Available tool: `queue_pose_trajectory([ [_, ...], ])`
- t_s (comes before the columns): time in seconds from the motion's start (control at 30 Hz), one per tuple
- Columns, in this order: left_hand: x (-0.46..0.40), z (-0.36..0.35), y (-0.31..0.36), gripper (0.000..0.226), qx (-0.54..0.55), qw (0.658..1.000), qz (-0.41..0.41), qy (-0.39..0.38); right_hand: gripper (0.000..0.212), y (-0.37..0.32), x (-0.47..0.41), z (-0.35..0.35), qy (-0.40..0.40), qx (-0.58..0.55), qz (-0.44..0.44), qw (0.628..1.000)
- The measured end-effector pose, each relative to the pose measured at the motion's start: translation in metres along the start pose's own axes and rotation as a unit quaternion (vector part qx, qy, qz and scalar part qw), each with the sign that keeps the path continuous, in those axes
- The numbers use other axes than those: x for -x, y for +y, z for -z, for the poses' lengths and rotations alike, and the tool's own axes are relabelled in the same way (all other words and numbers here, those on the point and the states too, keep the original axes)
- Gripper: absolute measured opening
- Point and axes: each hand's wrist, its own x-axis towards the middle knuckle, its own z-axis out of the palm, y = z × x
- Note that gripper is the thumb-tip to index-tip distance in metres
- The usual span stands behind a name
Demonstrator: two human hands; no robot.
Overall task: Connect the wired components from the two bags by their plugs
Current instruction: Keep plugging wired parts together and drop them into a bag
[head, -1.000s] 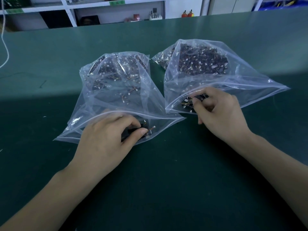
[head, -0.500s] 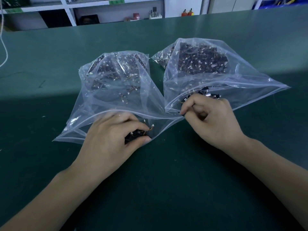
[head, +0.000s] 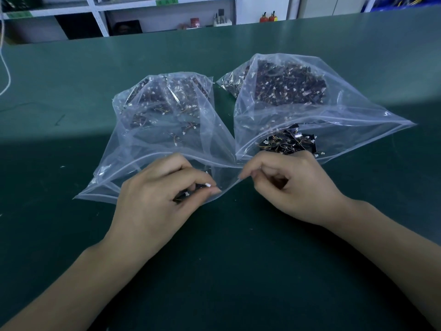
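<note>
Basically still at the pick stage: nothing is plugged together yet. Left hand (head: 155, 201) pinches a small wired component (head: 191, 192) at the mouth of the left bag (head: 152, 130), white plug showing by the fingertips. Right hand (head: 293, 187) sits just outside the mouth of the right bag (head: 298, 111), fingers curled with thumb and forefinger pinched (whether they hold a part, cannot tell). Both bags lie side by side mid-bench (head: 238, 271), still full of parts. Left to do: bring two plugs together, mate them.
</note>
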Motion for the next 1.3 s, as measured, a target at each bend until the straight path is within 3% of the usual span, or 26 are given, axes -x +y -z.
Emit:
queue_pose_trajectory([
  [0.23,0.002,0.000,0.011,0.010,0.039,0.998,-0.054,-0.003,0.012,-0.008,0.000,-0.002,-0.019,-0.043,-0.002,0.999],
  [0.47,0.003,-0.001,0.016,0.016,0.072,0.995,-0.063,-0.008,0.026,-0.017,0.001,-0.005,-0.088,-0.115,-0.049,0.988],
  [0.6,0.004,0.003,0.016,0.023,0.082,0.994,-0.066,-0.017,0.017,-0.017,0.001,-0.004,-0.104,-0.161,-0.069,0.979],
  [0.87,0.002,0.004,0.019,0.031,0.082,0.992,-0.088,-0.025,0.022,-0.028,0.002,-0.007,-0.074,-0.283,-0.103,0.951],
  [1.03,0.004,-0.004,0.014,0.003,0.078,0.993,-0.088,-0.025,0.021,-0.028,0.001,-0.006,-0.063,-0.301,-0.103,0.946],
  [1.17,0.007,-0.008,0.009,0.010,0.087,0.992,-0.078,-0.054,0.008,-0.026,0.001,-0.006,-0.056,-0.305,-0.105,0.945],
  [1.3,0.008,-0.009,0.009,0.030,0.092,0.994,-0.051,-0.010,0.005,-0.024,0.000,-0.007,-0.039,-0.287,-0.116,0.950],
])
